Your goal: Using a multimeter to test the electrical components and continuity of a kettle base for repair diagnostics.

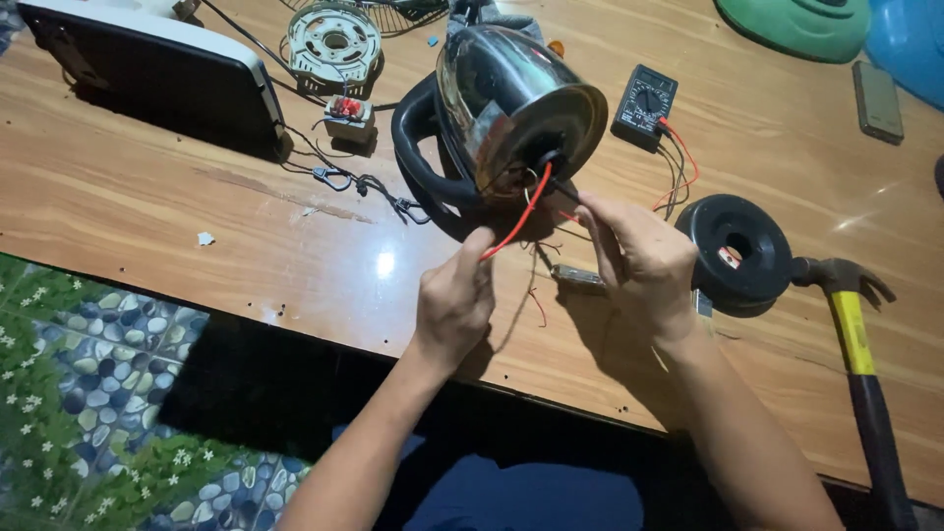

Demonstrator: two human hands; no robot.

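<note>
The left hand (454,300) pinches the free end of a red wire (518,215) between thumb and forefinger; the wire runs up into the base of a steel electric kettle (511,103) lying on its side on the wooden bench (197,226). The right hand (641,261) pinches a thin dark wire (567,190) from the same opening. The kettle's black handle (418,147) rests on the bench. Just right of the right hand sits the round black kettle base (742,251), with a yellow-handled hammer (854,334) beside it. Behind lies a black multimeter (644,103) with red and black leads.
</note>
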